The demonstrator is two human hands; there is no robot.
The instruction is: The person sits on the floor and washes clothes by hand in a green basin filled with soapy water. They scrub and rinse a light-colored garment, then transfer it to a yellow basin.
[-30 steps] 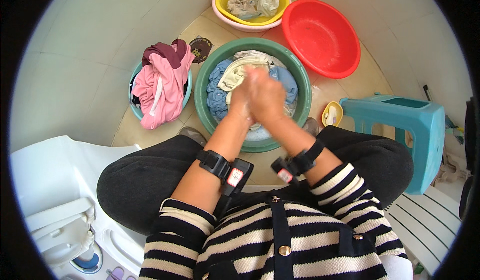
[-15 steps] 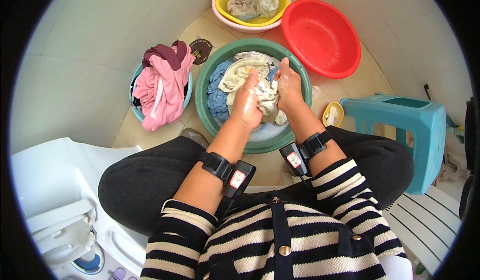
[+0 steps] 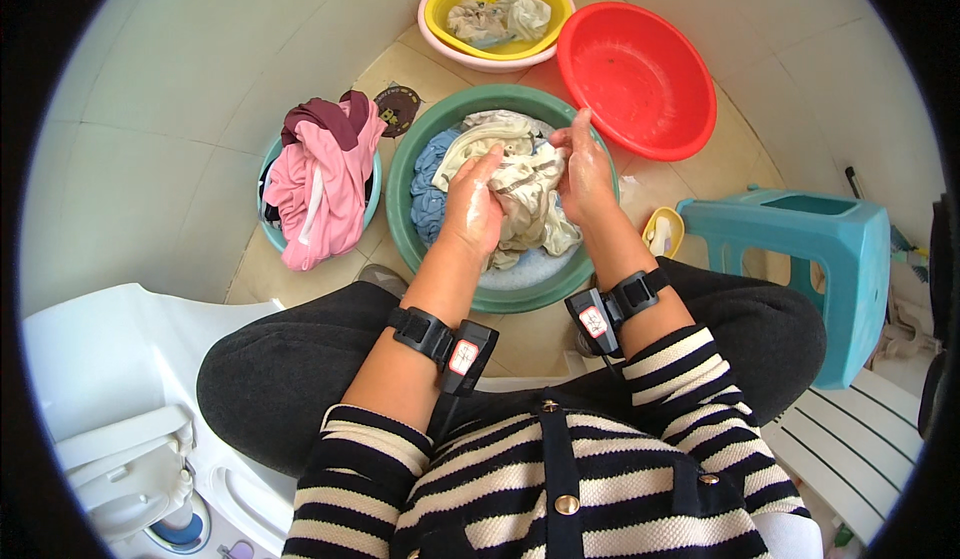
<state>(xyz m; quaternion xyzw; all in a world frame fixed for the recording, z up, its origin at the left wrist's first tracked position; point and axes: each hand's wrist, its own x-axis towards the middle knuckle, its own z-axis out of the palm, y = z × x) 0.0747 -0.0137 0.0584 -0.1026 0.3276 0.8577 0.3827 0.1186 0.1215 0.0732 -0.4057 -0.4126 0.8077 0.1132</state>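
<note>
A wet, cream-coloured garment (image 3: pixel 530 184) with dark lines is bunched up in the green basin (image 3: pixel 403 204). My left hand (image 3: pixel 474 204) grips it from the left, thumb up and most fingers hidden behind the cloth. On its other side my right hand (image 3: pixel 586 174) holds the fabric's edge, fingertips partly buried in the folds. Suds show on both hands. A blue garment (image 3: pixel 430 184) lies along the basin's left wall, and foamy water (image 3: pixel 525 271) fills the near side.
A light-blue basin (image 3: pixel 374 194) heaped with pink clothing (image 3: pixel 318 184) stands left. Behind are a yellow basin (image 3: pixel 436 21) with wet cloth, set in a pink one, and a red basin (image 3: pixel 640 79). At right are a small yellow dish (image 3: pixel 676 244) and a teal stool (image 3: pixel 840 244).
The cream garment has been gathered up between my hands, its bulk shifting right and toward me. My left hand has moved slightly left, and my right hand's fingers have curled onto the cloth.
</note>
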